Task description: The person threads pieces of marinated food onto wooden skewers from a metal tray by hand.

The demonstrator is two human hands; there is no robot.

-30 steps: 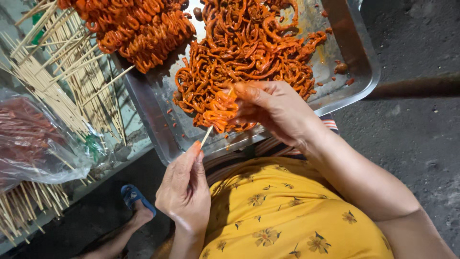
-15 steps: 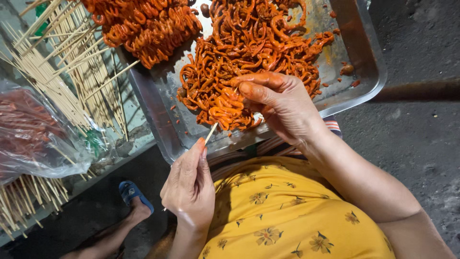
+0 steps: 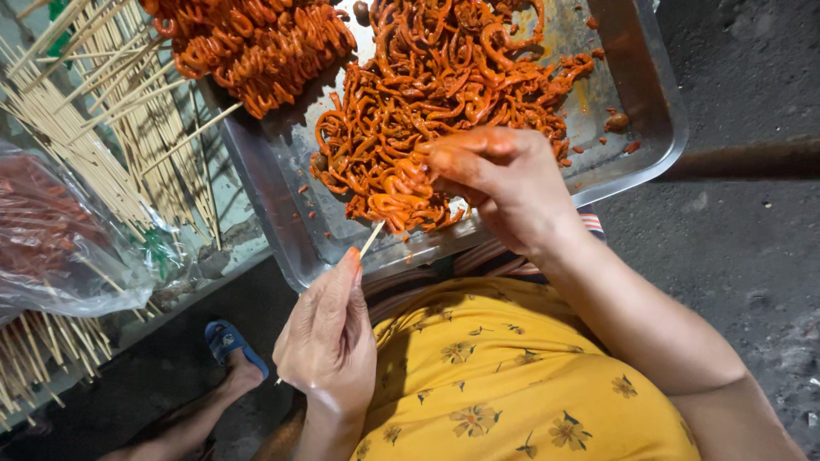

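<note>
Right hand (image 3: 504,183) has lifted marinated strips (image 3: 401,201), hiding the skewer (image 3: 371,240) tip.

I see one package only: a crumpled clear plastic bag (image 3: 60,248) with reddish contents, lying left of the metal tray (image 3: 273,205), over the bamboo skewers (image 3: 94,128). A green scrap shows at its right edge. I spot no labels, signs or screens.

Around your work area
To your left you have loose bamboo sticks (image 3: 94,145), a clear plastic bag (image 3: 60,248), and a blue sandal (image 3: 224,341) on the ground.
</note>
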